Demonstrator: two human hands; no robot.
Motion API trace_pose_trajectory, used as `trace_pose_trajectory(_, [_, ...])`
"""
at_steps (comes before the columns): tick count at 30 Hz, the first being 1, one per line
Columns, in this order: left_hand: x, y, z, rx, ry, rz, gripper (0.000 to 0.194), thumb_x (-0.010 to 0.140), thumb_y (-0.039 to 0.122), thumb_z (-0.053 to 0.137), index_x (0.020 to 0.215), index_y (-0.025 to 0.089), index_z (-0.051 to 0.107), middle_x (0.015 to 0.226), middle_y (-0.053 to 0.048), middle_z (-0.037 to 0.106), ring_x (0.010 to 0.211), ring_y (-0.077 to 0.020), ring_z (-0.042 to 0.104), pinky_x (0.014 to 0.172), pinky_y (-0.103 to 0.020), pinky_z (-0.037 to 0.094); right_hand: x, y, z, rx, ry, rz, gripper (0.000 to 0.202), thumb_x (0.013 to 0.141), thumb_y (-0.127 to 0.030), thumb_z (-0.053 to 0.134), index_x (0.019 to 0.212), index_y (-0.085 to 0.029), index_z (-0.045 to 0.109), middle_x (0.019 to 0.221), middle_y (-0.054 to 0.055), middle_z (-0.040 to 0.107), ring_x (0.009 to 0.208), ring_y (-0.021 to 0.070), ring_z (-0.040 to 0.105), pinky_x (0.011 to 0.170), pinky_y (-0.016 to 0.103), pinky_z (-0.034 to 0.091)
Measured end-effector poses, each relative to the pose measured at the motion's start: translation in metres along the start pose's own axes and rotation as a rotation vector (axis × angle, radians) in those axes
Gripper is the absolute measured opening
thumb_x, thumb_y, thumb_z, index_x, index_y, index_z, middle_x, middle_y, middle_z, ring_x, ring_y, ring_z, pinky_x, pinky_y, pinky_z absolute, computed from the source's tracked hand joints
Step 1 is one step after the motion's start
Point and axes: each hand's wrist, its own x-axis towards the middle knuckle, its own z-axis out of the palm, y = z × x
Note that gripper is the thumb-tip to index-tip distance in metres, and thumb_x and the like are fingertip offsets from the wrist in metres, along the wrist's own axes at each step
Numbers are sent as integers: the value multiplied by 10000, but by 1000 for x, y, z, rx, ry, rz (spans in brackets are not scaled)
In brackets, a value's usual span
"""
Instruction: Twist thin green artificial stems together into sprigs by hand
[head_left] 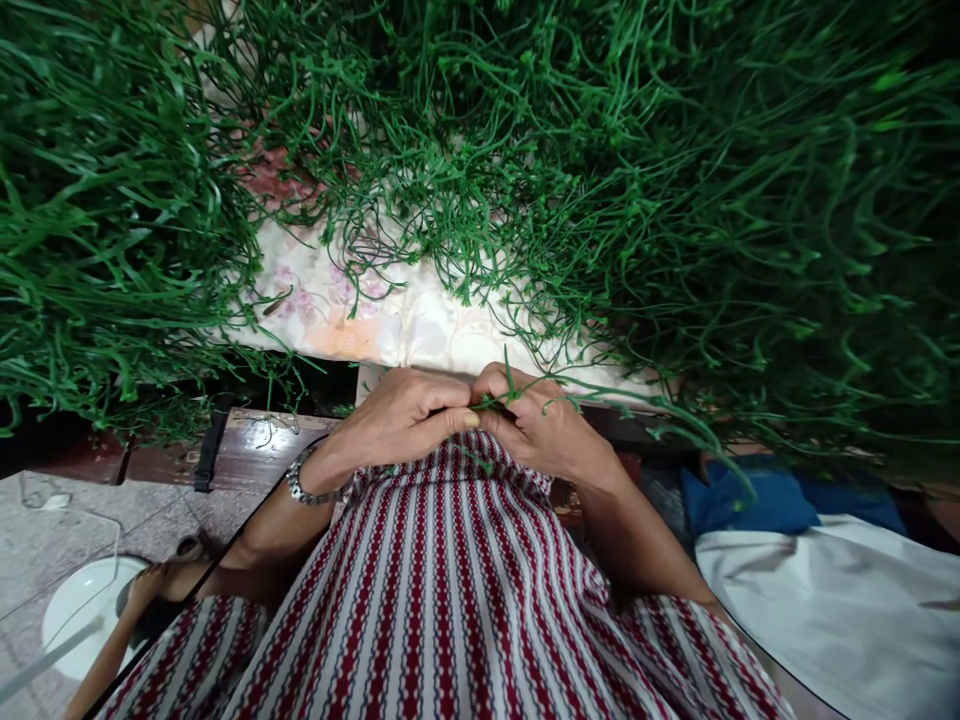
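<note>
My left hand [415,412] and my right hand [529,418] meet in front of my lap, at the near edge of the table. Both are closed in a pinch on a thin green plant stem [491,404], which runs between their fingertips. Longer stems [679,408] trail out to the right behind my right hand; whether they are all in its grip is hidden. Beyond the hands, a big heap of thin, curling green stems [592,150] with small branching tips covers much of the table. Another thick pile [97,200] lies at the left.
A pale flowered tablecloth [345,325] shows between the piles. Below its left side is a brown wooden bench [259,445]. A white round base [82,620] stands on the floor beside another person's arm [112,640]. White cloth [832,600] lies at the right.
</note>
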Motion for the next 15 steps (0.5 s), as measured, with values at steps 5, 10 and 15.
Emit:
trace_pose_trajectory(5, [-3,-7,11,-177,193,103,378,876,263,462,533,158,341,532,50,273,503,-66,301,494,-217,245,-1,3,0,126,46,-9,90,874,-246,519,883,-157,524,783,23,556,705,116,518,627,230,416])
trace_pose_trajectory(10, [-7,-7,15,-97,216,108,344,854,213,494,552,159,337,533,56,278,501,-61,284,503,-217,231,-2,1,4,43,38,-44,108,897,-245,468,874,-150,514,745,24,544,666,118,487,596,236,392])
trace_pose_trajectory(15, [-9,-7,11,-48,169,113,359,852,236,493,544,160,326,524,59,280,491,-59,281,494,-215,223,-2,3,7,24,-18,-134,150,909,-270,440,810,-165,483,679,-1,502,627,109,449,572,229,369])
